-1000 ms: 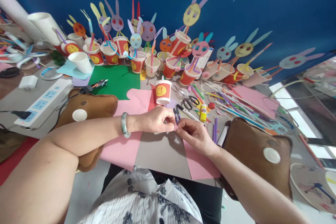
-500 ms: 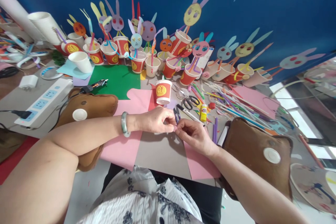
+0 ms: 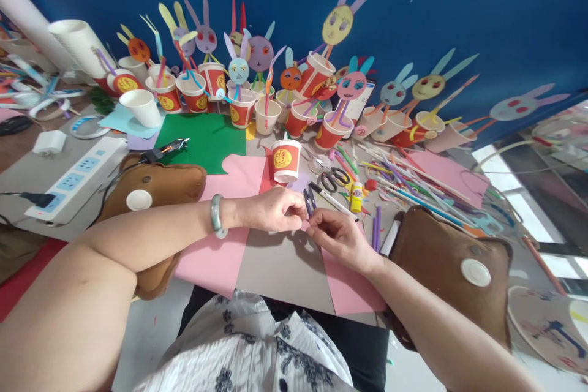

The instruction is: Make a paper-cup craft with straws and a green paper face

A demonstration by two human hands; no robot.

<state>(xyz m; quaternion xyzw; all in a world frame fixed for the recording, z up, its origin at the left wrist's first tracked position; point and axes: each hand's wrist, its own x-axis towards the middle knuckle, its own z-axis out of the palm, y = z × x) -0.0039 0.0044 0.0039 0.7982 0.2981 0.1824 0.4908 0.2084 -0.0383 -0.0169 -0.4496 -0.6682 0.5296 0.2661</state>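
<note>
My left hand [image 3: 278, 209], with a jade bangle [image 3: 216, 215] on its wrist, is closed in a pinch low over the table. Facing it, my right hand [image 3: 337, 234] pinches too. Between the fingertips shows a small pink paper piece [image 3: 304, 226], mostly hidden by the fingers. Just beyond the hands stands an upside-down red and white paper cup [image 3: 285, 161]. Dark-handled tool ends [image 3: 309, 201] lie right behind the fingertips. A pen [image 3: 337, 201], black-handled scissors [image 3: 334, 179] and a yellow glue bottle [image 3: 356, 197] lie to the right. Pink paper sheets [image 3: 215, 263] lie under and beside both forearms.
Several paper cups with paper rabbit heads [image 3: 350, 86] line the back by the blue wall. A power strip [image 3: 78, 177] and glue gun [image 3: 168, 148] sit left. Brown cushions [image 3: 450, 275] flank the arms. Coloured sticks [image 3: 413, 177] lie right.
The hands stay almost in place. The left fingertips have shifted slightly, and a little more of the pink piece shows between them and the right fingers.
</note>
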